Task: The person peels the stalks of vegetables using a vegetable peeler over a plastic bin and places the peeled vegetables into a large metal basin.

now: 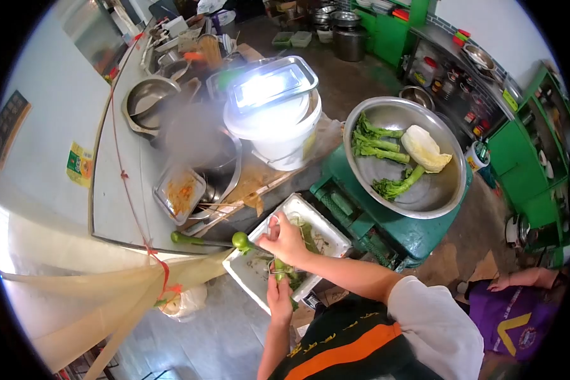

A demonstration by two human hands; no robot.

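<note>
My right hand [286, 242] is closed around a slim metal peeler [274, 220], its upper end poking out above the fingers. Just below it, my left hand [278, 292] grips a green vegetable stalk [281, 268] with leafy bits at its lower side. Both hands are over a white foam box [247, 278], where green peelings and scraps [310, 234] lie. Left of my right hand, a green-handled tool [187, 239] and a round green knob [240, 240] reach across the box's edge; whether they are joined cannot be made out.
A steel basin [453, 199] with leafy stalks [377, 142] and a pale cabbage [424, 149] rests on a green stand [418, 237]. Behind the box are a white bucket [291, 149], a metal tray [275, 82] and steel pots [149, 95]. A person in purple [513, 316] is at right.
</note>
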